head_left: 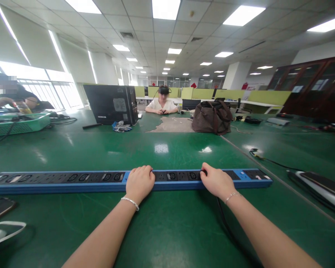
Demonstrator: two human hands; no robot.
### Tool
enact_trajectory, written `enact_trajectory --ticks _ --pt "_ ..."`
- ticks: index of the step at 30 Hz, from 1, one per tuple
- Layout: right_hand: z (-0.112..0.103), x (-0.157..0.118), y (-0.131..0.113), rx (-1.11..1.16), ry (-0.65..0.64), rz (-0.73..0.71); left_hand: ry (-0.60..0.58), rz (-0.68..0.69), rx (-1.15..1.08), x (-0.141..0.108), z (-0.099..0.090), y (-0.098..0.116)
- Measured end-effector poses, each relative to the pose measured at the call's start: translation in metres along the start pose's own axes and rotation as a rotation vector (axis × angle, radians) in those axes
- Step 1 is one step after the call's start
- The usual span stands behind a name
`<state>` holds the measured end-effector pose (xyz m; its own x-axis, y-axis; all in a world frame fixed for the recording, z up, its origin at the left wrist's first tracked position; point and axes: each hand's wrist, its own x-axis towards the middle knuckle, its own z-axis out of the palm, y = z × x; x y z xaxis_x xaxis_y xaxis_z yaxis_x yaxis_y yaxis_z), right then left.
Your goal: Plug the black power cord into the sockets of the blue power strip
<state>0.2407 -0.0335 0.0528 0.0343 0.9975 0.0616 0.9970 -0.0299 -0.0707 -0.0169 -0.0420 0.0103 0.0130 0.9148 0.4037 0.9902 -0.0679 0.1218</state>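
R hand (216,181) fingers closed round end of blk cable (222,214) at sockets of blue power strip (170,185); couldn't tell if plugged in. L hand (140,184) fingers curled over strip, gripping it. Strip lay crosswise on green table (167,230). Phone (0,209) nr L edge; farther back, blk PC case (108,104) w/ gloves (121,127) just beside, brown bag (209,118), & person (162,106) seated opp.

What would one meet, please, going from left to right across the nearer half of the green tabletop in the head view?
Dark phone, left hand at the blue power strip, right hand at the same strip, white-and-black device.
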Motion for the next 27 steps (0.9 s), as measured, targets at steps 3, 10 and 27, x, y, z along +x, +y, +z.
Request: enact_trajectory --ticks 3,10,27 --pt "-0.002 0.001 -0.002 -0.001 -0.003 0.014 0.003 -0.001 -0.001 0.0 0.0 0.0" --pt "0.001 0.001 0.0 0.074 0.023 0.062 -0.013 -0.008 -0.002 0.0 -0.001 0.001" --pt "0.012 0.008 0.012 0.314 0.073 0.033 -0.003 0.004 -0.001 -0.001 0.001 0.0"
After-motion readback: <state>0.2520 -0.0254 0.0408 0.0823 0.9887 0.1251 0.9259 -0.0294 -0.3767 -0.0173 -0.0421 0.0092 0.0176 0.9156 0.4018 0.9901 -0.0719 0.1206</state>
